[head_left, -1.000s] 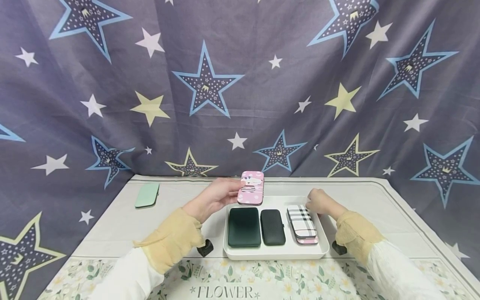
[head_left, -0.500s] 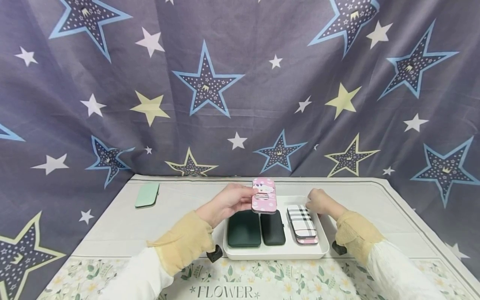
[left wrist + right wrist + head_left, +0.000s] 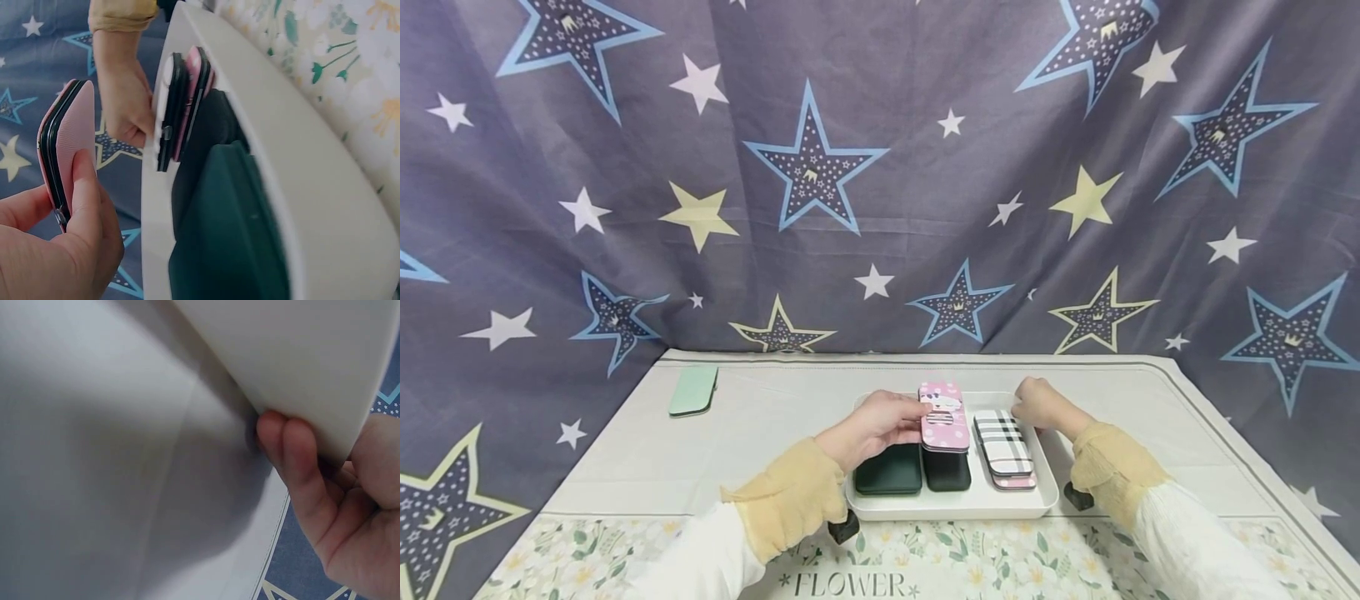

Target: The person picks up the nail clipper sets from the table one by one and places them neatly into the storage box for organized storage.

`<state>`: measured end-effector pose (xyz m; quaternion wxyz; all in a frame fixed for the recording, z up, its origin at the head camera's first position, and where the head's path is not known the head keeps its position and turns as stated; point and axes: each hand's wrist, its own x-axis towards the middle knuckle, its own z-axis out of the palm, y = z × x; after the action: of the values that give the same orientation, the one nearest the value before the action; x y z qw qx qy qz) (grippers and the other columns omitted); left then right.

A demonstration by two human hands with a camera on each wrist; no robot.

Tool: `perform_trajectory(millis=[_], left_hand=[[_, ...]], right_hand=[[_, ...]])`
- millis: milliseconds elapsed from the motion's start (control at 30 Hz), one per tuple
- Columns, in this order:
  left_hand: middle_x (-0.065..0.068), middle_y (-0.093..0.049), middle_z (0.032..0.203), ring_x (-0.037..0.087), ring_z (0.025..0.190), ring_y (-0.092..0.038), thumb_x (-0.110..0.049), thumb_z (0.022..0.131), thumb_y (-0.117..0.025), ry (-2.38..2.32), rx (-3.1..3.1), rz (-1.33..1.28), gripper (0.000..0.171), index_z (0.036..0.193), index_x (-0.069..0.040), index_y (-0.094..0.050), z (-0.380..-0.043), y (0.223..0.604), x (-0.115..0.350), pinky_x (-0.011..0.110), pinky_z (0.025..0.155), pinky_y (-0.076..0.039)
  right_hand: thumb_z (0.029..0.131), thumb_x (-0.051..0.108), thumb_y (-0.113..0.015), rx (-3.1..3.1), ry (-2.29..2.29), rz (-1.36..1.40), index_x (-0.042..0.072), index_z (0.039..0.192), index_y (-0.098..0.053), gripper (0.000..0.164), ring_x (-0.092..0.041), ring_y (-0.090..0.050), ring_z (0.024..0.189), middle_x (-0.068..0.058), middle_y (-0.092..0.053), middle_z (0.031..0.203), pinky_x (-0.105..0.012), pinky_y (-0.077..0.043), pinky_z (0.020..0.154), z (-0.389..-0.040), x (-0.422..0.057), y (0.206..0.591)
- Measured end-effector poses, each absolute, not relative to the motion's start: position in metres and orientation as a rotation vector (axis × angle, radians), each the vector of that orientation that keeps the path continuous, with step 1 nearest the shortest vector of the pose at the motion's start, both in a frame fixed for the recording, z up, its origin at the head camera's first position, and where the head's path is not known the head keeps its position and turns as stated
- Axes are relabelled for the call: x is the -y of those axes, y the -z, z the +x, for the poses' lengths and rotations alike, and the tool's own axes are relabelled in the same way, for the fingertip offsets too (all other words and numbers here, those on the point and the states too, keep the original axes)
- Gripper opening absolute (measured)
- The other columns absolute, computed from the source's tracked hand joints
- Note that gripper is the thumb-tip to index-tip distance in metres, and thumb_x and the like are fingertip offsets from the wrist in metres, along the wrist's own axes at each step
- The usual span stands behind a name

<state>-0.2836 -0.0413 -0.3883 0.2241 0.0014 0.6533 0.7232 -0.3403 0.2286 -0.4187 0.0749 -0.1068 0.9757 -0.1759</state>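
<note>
My left hand (image 3: pixel 880 425) pinches a slim pink clasp case (image 3: pixel 945 417) with a cartoon dog on its face. It hangs over the white tray (image 3: pixel 955 507), overlapping the black case (image 3: pixel 947 477) in the head view. Left of that lies a dark green case (image 3: pixel 887 475), partly behind my hand. A plaid case (image 3: pixel 1003 443) rests on another pink case (image 3: pixel 1017 482) at the tray's right. In the left wrist view, the held case (image 3: pixel 75 125) shows its plain ribbed side and metal clasp. My right hand (image 3: pixel 337 506) grips the tray's far right corner, fingertips against its outer wall.
A mint green case (image 3: pixel 694 390) lies on the pale table cover (image 3: pixel 760 467), well left of the tray. The cover's front strip has a flower print (image 3: pixel 850 550). A star-patterned curtain (image 3: pixel 880 208) hangs behind the table.
My left hand has carried the pink clasp case rightward and nearer to me, from above the dark green case to over the black one. The right hand keeps its place on the tray.
</note>
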Motion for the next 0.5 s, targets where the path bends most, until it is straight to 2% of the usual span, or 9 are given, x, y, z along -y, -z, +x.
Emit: perform_trajectory(millis=[233,500], left_hand=[[0.01,-0.067,0.077,0.013,0.069,-0.064,0.001,0.089,-0.059,-1.986,-1.83,-0.014,0.027,0.11,0.018,-0.055,-0.283,0.399,0.034,0.034,0.075,-0.058],[0.01,-0.067,0.076,0.013,0.067,-0.065,0.002,0.086,-0.062,-1.91,-1.903,-0.073,0.021,0.103,0.014,-0.058,-0.285,0.406,0.029,0.029,0.068,-0.058]], right_hand=[[0.084,0.004,-0.054,-2.923,0.525,-0.299,0.004,0.065,-0.06,0.02,-0.013,-0.054,0.043,-0.005,-0.056,0.051,-0.022,-0.045,0.042,-0.34,-0.227,0.418],[0.084,0.004,-0.054,-2.936,0.524,-0.302,0.003,0.066,-0.06,0.019,-0.013,-0.053,0.042,-0.005,-0.056,0.051,-0.023,-0.045,0.042,-0.34,-0.227,0.419]])
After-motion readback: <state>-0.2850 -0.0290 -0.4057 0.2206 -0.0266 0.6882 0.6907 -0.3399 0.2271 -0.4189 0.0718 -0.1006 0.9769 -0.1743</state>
